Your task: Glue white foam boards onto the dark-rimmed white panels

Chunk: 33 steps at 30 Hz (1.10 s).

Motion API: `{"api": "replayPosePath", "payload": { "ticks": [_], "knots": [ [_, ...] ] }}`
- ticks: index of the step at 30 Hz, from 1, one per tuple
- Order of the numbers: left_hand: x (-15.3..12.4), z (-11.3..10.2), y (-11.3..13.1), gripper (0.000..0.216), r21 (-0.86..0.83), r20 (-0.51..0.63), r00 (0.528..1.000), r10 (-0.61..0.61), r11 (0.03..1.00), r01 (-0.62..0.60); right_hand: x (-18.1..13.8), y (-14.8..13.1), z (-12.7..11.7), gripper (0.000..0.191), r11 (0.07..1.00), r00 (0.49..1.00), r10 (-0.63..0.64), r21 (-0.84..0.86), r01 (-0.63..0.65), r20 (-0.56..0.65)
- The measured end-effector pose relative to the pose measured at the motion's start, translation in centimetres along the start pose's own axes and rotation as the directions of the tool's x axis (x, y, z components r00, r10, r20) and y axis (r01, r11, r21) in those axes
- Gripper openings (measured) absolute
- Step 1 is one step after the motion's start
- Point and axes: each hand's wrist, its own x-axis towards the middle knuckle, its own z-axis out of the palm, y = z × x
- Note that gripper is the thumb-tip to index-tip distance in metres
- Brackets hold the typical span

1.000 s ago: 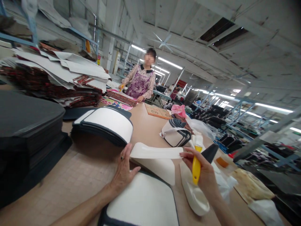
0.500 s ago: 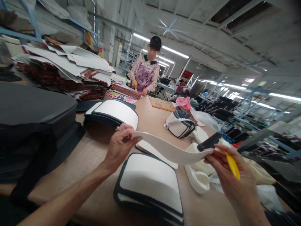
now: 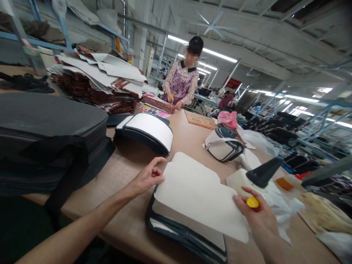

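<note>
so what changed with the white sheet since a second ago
The white sheet, held up between both hands before, now lies flat on the dark-edged stack. The left hand rests at its left edge, the right hand at its right. The right hand kept the yellow-handled brush; the other stacks did not move.

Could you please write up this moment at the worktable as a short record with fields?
left hand: fingers curled at the left edge of the white sheet, touching it
right hand: holds a yellow-handled tool and rests on the sheet's right edge
white sheet: lying on a dark-edged white panel
nearby: stack of dark-edged panels, black stack
other person: standing at the table's far end
</note>
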Motion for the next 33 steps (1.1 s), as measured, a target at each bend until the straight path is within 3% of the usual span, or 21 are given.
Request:
{"api": "replayPosePath", "payload": {
  "ticks": [7, 13, 18, 26, 33],
  "knots": [
    [-0.2, -0.2, -1.7, 0.014, 0.033, 0.027, 0.997, -0.074, 0.997, 0.073, -0.5, 2.5, 0.0, 0.059, 0.973, 1.000, -0.024, -0.229, 0.028, 0.017],
    [-0.6, -0.3, -3.2, 0.023, -0.001, 0.029, 0.982, -0.187, 0.982, 0.188, -0.6, 3.4, 0.5, 0.060, 0.948, 0.999, -0.021, -0.318, 0.006, -0.044],
    [-0.4, -0.2, -3.7, 0.024, -0.024, 0.026, 0.968, -0.250, 0.968, 0.251, -0.6, 3.8, 0.7, 0.060, 0.960, 1.000, -0.007, -0.280, 0.005, -0.006],
    [-0.1, -0.3, -3.9, 0.030, -0.025, 0.059, 0.951, -0.304, 0.952, 0.306, -1.4, 4.1, 1.3, 0.053, 0.972, 1.000, -0.021, -0.234, 0.020, -0.002],
    [0.0, -0.4, -4.5, 0.031, -0.002, 0.073, 0.947, -0.313, 0.949, 0.314, -1.0, 5.3, 1.2, 0.054, 0.937, 1.000, 0.012, -0.348, -0.002, 0.027]
  ]
}}
